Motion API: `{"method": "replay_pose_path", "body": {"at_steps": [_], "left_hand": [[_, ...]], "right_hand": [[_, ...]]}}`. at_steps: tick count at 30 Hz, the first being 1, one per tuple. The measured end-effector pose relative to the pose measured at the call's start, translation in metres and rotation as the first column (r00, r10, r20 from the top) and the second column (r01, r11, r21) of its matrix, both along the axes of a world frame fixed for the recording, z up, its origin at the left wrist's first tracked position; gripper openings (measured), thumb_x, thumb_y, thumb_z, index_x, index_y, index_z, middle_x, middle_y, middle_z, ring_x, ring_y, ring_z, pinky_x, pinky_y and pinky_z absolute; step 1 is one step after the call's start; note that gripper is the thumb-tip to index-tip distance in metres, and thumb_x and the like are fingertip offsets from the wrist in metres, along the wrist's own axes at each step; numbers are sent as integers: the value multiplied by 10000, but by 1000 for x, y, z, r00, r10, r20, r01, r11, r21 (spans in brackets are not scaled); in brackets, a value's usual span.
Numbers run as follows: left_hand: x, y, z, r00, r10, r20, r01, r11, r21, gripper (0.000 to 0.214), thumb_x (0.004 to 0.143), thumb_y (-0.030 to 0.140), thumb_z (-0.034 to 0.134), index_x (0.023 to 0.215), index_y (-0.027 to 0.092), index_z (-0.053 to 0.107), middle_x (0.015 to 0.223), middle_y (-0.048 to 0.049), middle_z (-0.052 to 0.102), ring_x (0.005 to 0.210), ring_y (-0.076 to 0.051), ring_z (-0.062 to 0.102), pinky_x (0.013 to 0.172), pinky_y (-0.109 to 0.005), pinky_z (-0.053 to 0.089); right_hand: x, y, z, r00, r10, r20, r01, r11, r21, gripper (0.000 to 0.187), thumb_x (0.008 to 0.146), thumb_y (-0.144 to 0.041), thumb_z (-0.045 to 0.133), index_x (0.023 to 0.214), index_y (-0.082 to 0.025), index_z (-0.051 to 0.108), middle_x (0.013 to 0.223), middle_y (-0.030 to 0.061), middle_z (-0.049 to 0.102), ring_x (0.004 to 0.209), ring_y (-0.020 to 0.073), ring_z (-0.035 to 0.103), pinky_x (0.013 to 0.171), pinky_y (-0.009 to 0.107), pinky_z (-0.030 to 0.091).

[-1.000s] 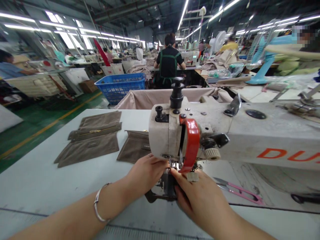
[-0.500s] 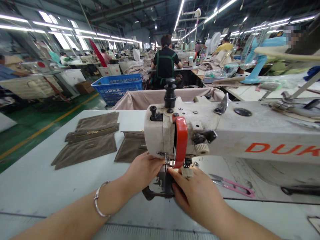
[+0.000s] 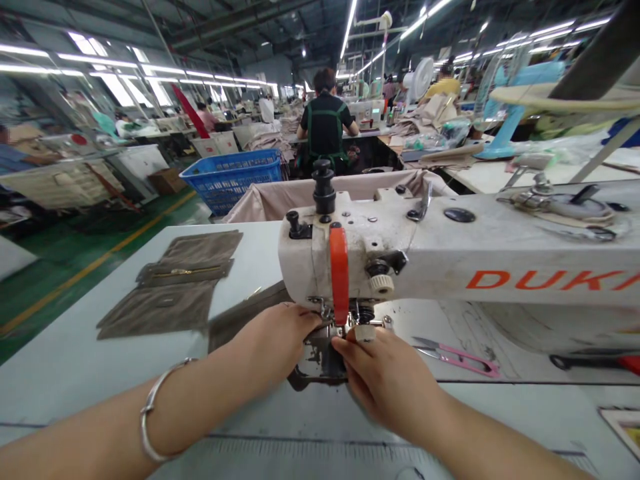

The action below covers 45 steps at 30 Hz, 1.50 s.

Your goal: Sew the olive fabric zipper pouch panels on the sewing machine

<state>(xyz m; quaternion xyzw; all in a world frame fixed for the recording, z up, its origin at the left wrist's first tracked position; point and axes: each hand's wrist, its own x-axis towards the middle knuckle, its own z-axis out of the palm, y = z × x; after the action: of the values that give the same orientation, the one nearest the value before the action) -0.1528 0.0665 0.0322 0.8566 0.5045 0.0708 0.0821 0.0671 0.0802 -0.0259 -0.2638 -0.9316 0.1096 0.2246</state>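
**Both hands are meeting under the head of the sewing machine**

Nearest to me, my left forearm is lying across the table [image 3: 60, 373], wearing a thin silver bracelet [image 3: 150, 427]. My left hand [image 3: 273, 340] is curling its fingers inward, and the tips are pressing against the needle area [image 3: 345, 323] from the left side. My right hand [image 3: 387, 377] is coming from the right, with thumb and first finger drawn close together and touching just below a small cream knob [image 3: 365, 333]. I cannot tell if either hand is pinching something, because the fingertips are hiding each other.

The needle area is sitting under the head of the sewing machine [image 3: 425, 253], behind the red guard [image 3: 339, 273] and above a dark metal plate [image 3: 320, 363], at the near middle of the table. Pink thread snips [image 3: 457, 357] are lying to the right of my right hand, apart from it. To the left, brown fabric pieces [image 3: 175, 283] with a zipper are lying flat.

Farther away, a blue basket [image 3: 233, 177] is standing on the floor, and a person in a black top [image 3: 325, 123] is sitting with the back towards me.
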Motion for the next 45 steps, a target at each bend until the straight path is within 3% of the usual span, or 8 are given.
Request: {"method": "replay_pose_path", "body": {"at_steps": [7, 13, 23, 28, 34, 40, 43, 45], "left_hand": [[15, -3, 24, 979, 194, 67, -157, 917, -366, 277, 728, 91, 526, 959, 197, 637, 855, -11, 697, 753, -197, 656, 647, -264, 460], [17, -7, 22, 990, 92, 103, -67, 971, -231, 464, 671, -15, 445, 983, 252, 661, 1069, -14, 723, 1041, -233, 668, 897, -330, 507], [29, -14, 7, 993, 83, 84, -68, 983, -168, 568, 663, -59, 435, 1138, 179, 635, 1188, -92, 675, 1153, -263, 608, 1031, -431, 477], [35, -15, 5, 990, 97, 102, -79, 983, -169, 415, 681, -63, 453, 978, 156, 644, 1142, -103, 672, 1110, -255, 617, 1007, -412, 492], [6, -30, 4, 957, 195, 215, -162, 973, -163, 265, 977, 241, 450, 1177, 236, 622, 1183, -61, 630, 1111, -219, 592, 996, -380, 481], [-54, -62, -28, 807, 572, 145, -585, 809, 62, 403, 795, 525, 677, 959, 173, 568, 1045, -96, 588, 1038, -318, 544, 940, -519, 449], [-49, -65, -33, 709, 633, 309, -596, 773, -216, 254, 768, 379, 659, 862, 210, 494, 852, -21, 596, 837, -247, 601, 772, -402, 508], [-35, -63, -27, 498, 693, 521, -502, 721, -479, 222, 770, 324, 603, 924, 214, 486, 809, -3, 628, 762, -221, 644, 712, -363, 531]], "right_hand": [[-4, -2, 7, 975, -6, 221, 3, 1000, 14, 545, 855, -182, 587, 1396, -189, 523, 1173, 113, 605, 926, 287, 578, 773, 436, 499], [-4, -1, 7, 976, 6, 216, -6, 1000, 0, 438, 889, -184, 604, 1326, -170, 586, 1082, 102, 647, 957, 292, 588, 829, 455, 493], [-1, -3, 3, 982, 8, 187, -9, 1000, 9, 450, 859, -150, 619, 1308, -176, 588, 1156, 106, 640, 975, 290, 592, 859, 472, 496], [-2, -2, 3, 986, 6, 169, -4, 1000, -15, 452, 828, -107, 582, 1273, -179, 588, 1199, 98, 625, 1020, 300, 578, 879, 479, 493], [-1, -1, 7, 984, -4, 178, 13, 999, -49, 271, 796, -83, 550, 1027, -196, 638, 1139, 84, 628, 970, 286, 577, 833, 449, 500], [2, -4, 13, 973, 40, 228, -34, 999, -29, 330, 822, -121, 567, 1135, -210, 624, 1135, 83, 613, 957, 272, 564, 832, 436, 489], [3, -7, 17, 986, 70, 154, -64, 997, -40, 387, 783, -121, 579, 1160, -203, 611, 1299, 92, 548, 1065, 278, 525, 910, 432, 465], [3, -7, 18, 993, 82, 85, -78, 996, -47, 408, 764, -114, 576, 1164, -191, 603, 1353, 93, 514, 1146, 283, 485, 975, 429, 435]]}}
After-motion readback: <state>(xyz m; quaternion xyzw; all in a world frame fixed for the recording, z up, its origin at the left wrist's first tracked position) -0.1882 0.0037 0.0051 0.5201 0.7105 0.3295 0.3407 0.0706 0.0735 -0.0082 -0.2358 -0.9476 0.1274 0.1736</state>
